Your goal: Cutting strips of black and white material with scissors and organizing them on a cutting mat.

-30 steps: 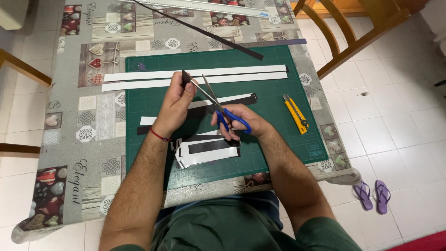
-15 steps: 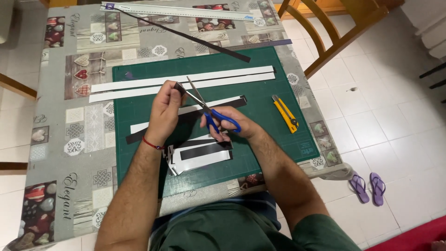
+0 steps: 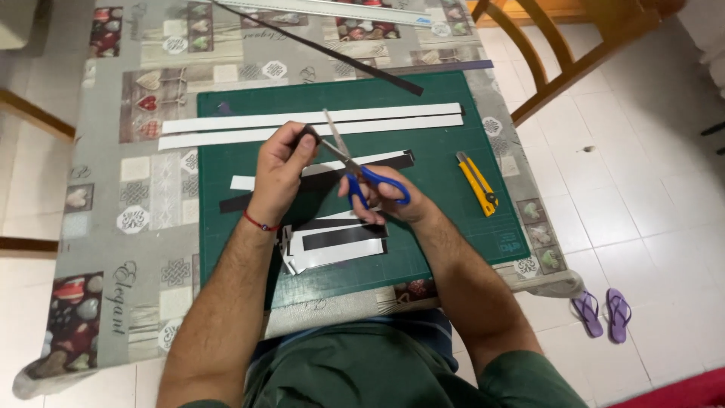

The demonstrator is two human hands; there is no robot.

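- My right hand (image 3: 381,198) has its fingers through the blue handles of the scissors (image 3: 355,162), gripping them over the middle of the green cutting mat (image 3: 453,227); the blades stand open, tips pointing toward the far edge of the surface (image 3: 136,249).
- My left hand (image 3: 281,170) is pinched narrow on a small dark strip piece (image 3: 308,134), held right at the open blades.
- Beneath both hands lie a black strip and a white strip (image 3: 377,160), slanting across the mat.
- Two long white strips (image 3: 226,128) lie side by side along the mat's far edge, running out over its left edge.
- A stack of cut black-and-white pieces (image 3: 340,243) sits near the mat's near edge, between my forearms.
- A yellow utility knife (image 3: 477,183) rests on the mat toward its right edge, well apart from the scissors.
- A long black strip (image 3: 332,51) lies diagonally at the far edge of the surface, just beside a long metal ruler (image 3: 332,9).
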